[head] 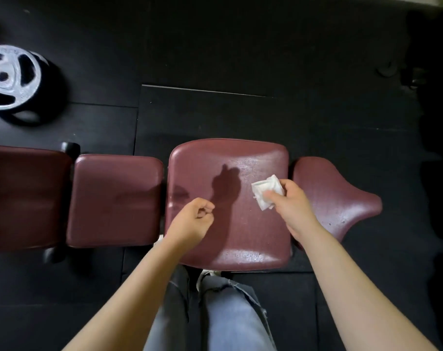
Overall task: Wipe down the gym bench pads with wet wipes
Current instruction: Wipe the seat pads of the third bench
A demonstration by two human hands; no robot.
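Wipe in my right hand, over the middle pad.
My right hand (291,201) pinched a folded wet wipe (266,195) above the middle pad (228,239), contact unclear. My left hand (195,219) hung over the pad's left part, fingers curled on nothing. Far-left pad (22,196) was cut off by the frame; weight plate (10,77) blurred on the floor.

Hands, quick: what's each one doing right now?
Left hand: fingers curled, holding nothing, above the square bench pad.
Right hand: pinching the folded wet wipe over the same pad.
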